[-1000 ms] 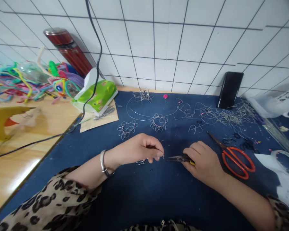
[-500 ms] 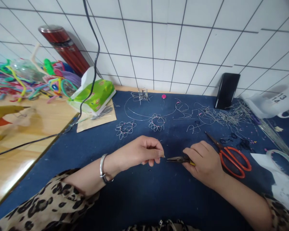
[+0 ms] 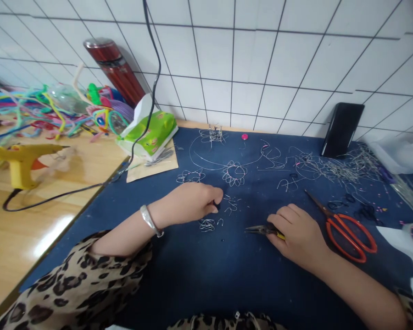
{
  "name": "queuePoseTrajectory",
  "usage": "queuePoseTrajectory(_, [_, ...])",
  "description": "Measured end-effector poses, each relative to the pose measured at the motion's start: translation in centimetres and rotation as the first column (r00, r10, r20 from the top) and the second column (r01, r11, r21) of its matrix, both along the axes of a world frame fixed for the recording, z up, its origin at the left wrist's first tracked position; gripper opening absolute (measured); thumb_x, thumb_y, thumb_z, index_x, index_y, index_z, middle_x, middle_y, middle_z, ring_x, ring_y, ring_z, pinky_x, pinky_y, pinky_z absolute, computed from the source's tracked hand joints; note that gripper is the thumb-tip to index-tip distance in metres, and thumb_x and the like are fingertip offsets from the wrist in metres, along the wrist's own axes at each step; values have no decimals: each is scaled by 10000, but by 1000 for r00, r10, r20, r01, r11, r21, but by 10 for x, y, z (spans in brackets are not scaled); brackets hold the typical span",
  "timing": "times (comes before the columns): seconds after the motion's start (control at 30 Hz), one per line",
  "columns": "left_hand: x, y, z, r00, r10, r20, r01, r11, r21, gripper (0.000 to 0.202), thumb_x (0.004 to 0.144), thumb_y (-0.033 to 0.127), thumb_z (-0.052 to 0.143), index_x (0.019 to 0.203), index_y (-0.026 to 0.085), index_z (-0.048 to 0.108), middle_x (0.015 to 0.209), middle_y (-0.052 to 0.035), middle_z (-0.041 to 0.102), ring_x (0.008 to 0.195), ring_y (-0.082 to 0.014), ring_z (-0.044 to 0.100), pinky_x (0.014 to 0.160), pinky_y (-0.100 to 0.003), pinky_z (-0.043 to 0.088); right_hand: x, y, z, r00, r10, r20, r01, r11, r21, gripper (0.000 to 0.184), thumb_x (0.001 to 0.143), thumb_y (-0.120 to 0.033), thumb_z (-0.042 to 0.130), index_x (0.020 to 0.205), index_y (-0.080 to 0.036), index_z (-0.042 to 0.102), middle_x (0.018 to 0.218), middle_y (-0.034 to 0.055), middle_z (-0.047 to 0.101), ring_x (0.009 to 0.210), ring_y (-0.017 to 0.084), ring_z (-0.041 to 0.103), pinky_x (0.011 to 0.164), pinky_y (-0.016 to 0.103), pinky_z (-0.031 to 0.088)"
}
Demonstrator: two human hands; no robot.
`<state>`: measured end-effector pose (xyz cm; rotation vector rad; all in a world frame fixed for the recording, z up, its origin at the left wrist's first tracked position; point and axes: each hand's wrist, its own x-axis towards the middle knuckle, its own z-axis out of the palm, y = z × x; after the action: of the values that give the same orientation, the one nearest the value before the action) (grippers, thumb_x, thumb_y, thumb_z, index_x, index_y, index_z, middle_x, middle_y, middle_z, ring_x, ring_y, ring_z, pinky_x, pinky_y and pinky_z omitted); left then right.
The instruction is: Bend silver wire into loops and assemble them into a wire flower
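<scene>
My left hand (image 3: pixel 192 201) is over the blue mat with its fingertips curled together. Whether anything is between them is hidden. Right beside it lie several short bent wire pieces (image 3: pixel 231 205), and just below is a small pile of wire loops (image 3: pixel 207 225) with one curved piece near it. My right hand (image 3: pixel 292 233) is closed around needle-nose pliers (image 3: pixel 258 229) with a yellow handle, their jaws pointing left. Behind my hands lies a flower-shaped wire ring (image 3: pixel 234 173). A second wire ring (image 3: pixel 190 176) is partly covered by my left hand.
Orange-handled scissors (image 3: pixel 351 236) lie right of my right hand. Tangled wire (image 3: pixel 344 167) spreads before a black phone (image 3: pixel 343 130) leaning on the wall. At left are a tissue pack (image 3: pixel 154 133), a red flask (image 3: pixel 119 68) and a yellow glue gun (image 3: pixel 22 167) with its cord.
My left hand has moved left and back from the plier tips, uncovering the small wire pile and loose pieces. The pliers stay in my right hand. The view has shifted left.
</scene>
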<state>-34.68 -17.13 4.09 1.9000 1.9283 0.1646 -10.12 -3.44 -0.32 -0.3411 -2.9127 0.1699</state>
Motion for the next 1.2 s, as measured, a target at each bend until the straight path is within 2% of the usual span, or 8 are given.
queuePoseTrajectory(0.17, [6, -4, 2, 987, -160, -24, 160, 987, -17, 102, 797, 254, 570, 717, 193, 585, 715, 16, 614, 660, -132, 570, 580, -235, 355, 0, 0, -2, 999, -9, 34, 9, 1000, -17, 112, 781, -278, 541, 808, -187, 600, 742, 34, 524, 742, 171, 437, 690, 303, 342])
queuePoseTrajectory(0.33, [16, 1, -9, 980, -125, -153, 134, 989, 55, 159, 825, 303, 538, 726, 181, 559, 729, -4, 612, 678, -153, 573, 558, -246, 350, 0, 0, -3, 999, -8, 49, 10, 1000, -23, 109, 790, -282, 532, 802, -190, 589, 742, 29, 519, 740, 169, 432, 694, 304, 341])
queuePoseTrajectory(0.43, [10, 0, -6, 978, -78, -192, 94, 993, 73, 170, 855, 292, 485, 749, 181, 560, 753, -17, 611, 695, -156, 572, 570, -252, 357, 1, 1, -2, 998, -3, 55, 5, 999, -32, 107, 790, -277, 532, 811, -189, 589, 747, 31, 520, 746, 171, 434, 696, 305, 343])
queuePoseTrajectory(0.6, [-1, -9, 4, 972, -203, -119, 201, 979, -22, 53, 807, 242, 556, 780, 209, 588, 776, 9, 615, 718, -153, 580, 589, -256, 352, 0, 2, -3, 998, -3, 62, 6, 999, -39, 104, 787, -271, 533, 819, -190, 590, 749, 31, 523, 751, 172, 440, 700, 307, 344])
queuePoseTrajectory(0.77, [6, -10, 1, 960, -249, -130, 247, 969, -26, 69, 776, 168, 565, 709, 182, 575, 749, -3, 603, 711, -155, 576, 562, -255, 340, 0, 1, -4, 998, -4, 58, 6, 999, -34, 95, 785, -259, 533, 816, -189, 590, 747, 32, 524, 750, 171, 442, 697, 303, 345])
queuePoseTrajectory(0.97, [9, -9, 2, 959, -282, 11, 282, 959, -11, 119, 758, 89, 539, 698, 178, 590, 722, 4, 595, 672, -131, 556, 568, -233, 361, 1, 1, -5, 999, 8, 52, -5, 998, -57, 95, 777, -260, 546, 827, -189, 584, 760, 30, 528, 750, 170, 437, 699, 302, 344])
queuePoseTrajectory(1.13, [9, -4, 9, 935, -246, 256, 247, 969, 29, 249, 793, 56, 505, 937, 214, 632, 828, -3, 624, 728, -119, 579, 652, -223, 407, 0, 2, -6, 999, 11, 45, -8, 998, -57, 93, 771, -270, 556, 803, -187, 580, 750, 27, 524, 745, 169, 431, 691, 302, 342])
queuePoseTrajectory(1.2, [11, -1, 10, 911, -215, 352, 207, 976, 62, 254, 813, 68, 490, 954, 211, 645, 841, -13, 627, 756, -118, 581, 689, -224, 418, 1, 2, -6, 999, 14, 42, -11, 998, -57, 94, 770, -271, 557, 801, -187, 582, 747, 25, 522, 739, 167, 428, 686, 301, 343])
